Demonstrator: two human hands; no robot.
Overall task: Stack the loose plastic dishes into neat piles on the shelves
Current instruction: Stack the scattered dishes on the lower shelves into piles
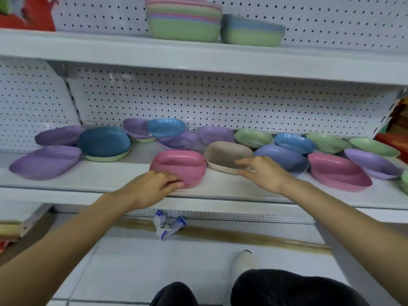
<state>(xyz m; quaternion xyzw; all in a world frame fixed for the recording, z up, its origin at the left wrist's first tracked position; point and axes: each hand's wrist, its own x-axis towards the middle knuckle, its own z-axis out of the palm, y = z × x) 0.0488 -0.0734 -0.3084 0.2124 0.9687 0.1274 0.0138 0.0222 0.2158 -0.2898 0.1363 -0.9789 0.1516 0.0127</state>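
On the middle shelf (110, 180) loose dishes lie scattered, with two purple dishes (44, 162) at the far left and then a blue dish (103, 141) sitting on a small pile. The left hand (154, 186) curls its fingers over the near rim of a pink dish (178, 162) by the shelf's front edge, and just beside it the right hand (262, 171) pinches the near rim of a beige dish (225, 152), fingers above and thumb below. Further right lie more blue, green and purple dishes and a second pink dish (337, 171), several overlapping.
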